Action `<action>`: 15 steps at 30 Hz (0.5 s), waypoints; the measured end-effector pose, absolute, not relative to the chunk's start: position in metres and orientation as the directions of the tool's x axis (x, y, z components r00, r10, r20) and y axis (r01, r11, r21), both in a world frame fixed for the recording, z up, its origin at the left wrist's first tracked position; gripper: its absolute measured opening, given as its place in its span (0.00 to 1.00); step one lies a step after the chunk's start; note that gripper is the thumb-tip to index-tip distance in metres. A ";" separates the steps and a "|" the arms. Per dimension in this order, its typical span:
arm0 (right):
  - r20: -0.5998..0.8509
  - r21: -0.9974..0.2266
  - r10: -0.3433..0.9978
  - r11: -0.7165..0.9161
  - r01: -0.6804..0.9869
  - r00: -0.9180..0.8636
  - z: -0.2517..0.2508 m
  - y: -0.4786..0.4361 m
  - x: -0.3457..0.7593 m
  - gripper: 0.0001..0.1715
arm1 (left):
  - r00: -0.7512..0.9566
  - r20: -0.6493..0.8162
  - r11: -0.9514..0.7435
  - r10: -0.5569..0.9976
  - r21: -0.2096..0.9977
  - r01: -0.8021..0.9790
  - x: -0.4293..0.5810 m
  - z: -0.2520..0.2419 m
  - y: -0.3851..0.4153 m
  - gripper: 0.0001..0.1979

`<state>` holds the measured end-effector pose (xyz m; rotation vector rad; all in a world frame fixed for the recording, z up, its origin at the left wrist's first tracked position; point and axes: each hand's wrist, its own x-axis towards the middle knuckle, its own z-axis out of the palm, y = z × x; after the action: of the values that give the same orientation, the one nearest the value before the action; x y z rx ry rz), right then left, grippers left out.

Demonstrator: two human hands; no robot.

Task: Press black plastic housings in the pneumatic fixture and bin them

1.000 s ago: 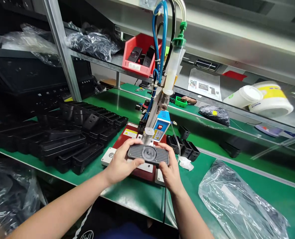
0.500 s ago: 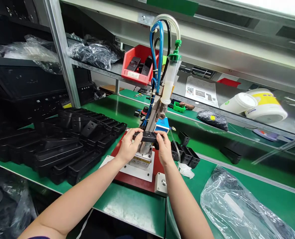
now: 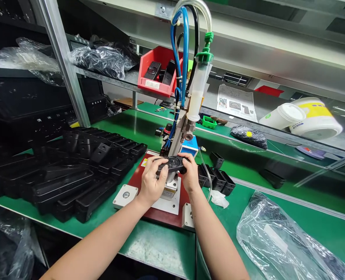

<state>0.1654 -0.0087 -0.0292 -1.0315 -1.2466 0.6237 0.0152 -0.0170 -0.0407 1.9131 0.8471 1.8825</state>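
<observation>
A ribbed black plastic cover with a round centre (image 3: 173, 162) is held level between both hands, in front of a bench press (image 3: 176, 142) on a dark red base. My left hand (image 3: 153, 179) grips its left end, thumb at the near edge and fingers over the top. My right hand (image 3: 190, 173) is closed on the right end. The cover hides part of the press's lower fixture. A syringe of pale fluid (image 3: 198, 91) is mounted on the press above. Push-button boxes (image 3: 126, 195) sit at the base's front corners.
Many long black housings (image 3: 98, 194) crowd the bench at left. Several black housings (image 3: 217, 179) and a crumpled tissue (image 3: 219, 199) lie right of the press. A clear plastic bag (image 3: 277, 237) covers the front right. A red bin (image 3: 157, 74) of similar covers and white tubs (image 3: 315, 118) stand on the shelf.
Both hands have lowered the cover slightly and tipped it so its ribbed top shows more. My left hand has turned, and the left button box has come into view.
</observation>
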 end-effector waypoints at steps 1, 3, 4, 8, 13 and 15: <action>0.465 -0.885 0.843 0.438 0.157 0.270 -0.028 -0.012 0.163 0.15 | -0.034 0.786 -0.771 0.617 0.613 0.171 0.014 -0.041 -0.015 0.09; 0.488 -0.872 0.816 0.445 0.203 0.311 -0.025 -0.022 0.158 0.15 | 0.005 0.754 -0.747 0.657 0.650 0.137 0.010 -0.040 -0.008 0.10; 0.502 -0.863 0.804 0.443 0.242 0.318 -0.024 -0.027 0.155 0.15 | 0.027 0.724 -0.721 0.690 0.683 0.116 0.008 -0.039 -0.004 0.11; 0.537 -0.818 0.804 0.422 0.391 0.255 -0.023 -0.054 0.146 0.21 | 0.090 0.596 -0.601 0.798 0.797 0.052 0.005 -0.032 0.009 0.15; 0.587 -0.769 0.729 0.364 0.525 0.353 -0.051 -0.112 0.186 0.26 | -0.033 0.582 -0.571 0.812 0.806 0.154 -0.010 -0.046 -0.015 0.22; 0.541 -0.785 0.677 0.193 0.589 0.498 -0.070 -0.149 0.225 0.23 | -0.086 0.655 -0.619 0.750 0.742 0.256 -0.034 -0.078 -0.036 0.22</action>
<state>0.2246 -0.1493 -0.0699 -1.4760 -1.1627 0.0872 -0.0337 -0.0358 -0.0778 1.8095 1.0899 1.7520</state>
